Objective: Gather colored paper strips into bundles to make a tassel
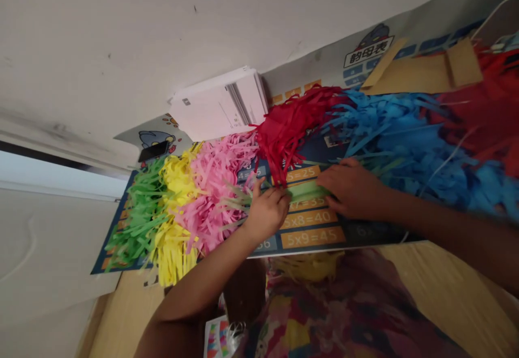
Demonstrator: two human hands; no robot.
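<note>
Left hand (268, 211) is curled, with the light green paper (303, 191) gripped in its bent fingers; the paper's other end is covered by the bent right hand (352, 189), though whether it is pinched there cannot be told. The paper is held over the printed sheet (312, 237), between pink fringe (217, 171) and blue fringe (405, 131). Green fringe (141, 206) and yellow fringe (176, 239) are laid farther left, and red fringe (298, 120) is set beyond the hands. Near the wall (138, 33) a white carton (211, 106) is placed, its contents hidden. Behind the blue fringe, brown cardboard (417, 73) is seen with flaps raised, but what is inside cannot be told
</note>
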